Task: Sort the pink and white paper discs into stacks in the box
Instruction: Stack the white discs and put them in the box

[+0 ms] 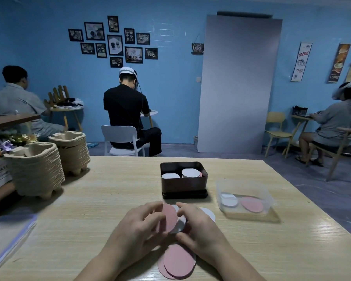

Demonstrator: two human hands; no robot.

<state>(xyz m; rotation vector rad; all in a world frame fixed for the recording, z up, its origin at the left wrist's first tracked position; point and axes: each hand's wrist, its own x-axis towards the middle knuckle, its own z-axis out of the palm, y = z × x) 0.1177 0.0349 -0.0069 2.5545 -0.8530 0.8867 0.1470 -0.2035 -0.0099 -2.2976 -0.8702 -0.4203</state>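
The left hand pinches a pink disc on its edge; the right hand grips some white discs touching it, in front of the box. I think thin discs may stick together, so a pink one could land among the white stacks.

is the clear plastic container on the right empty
No, the clear container holds a white disc and a pink disc lying side by side.
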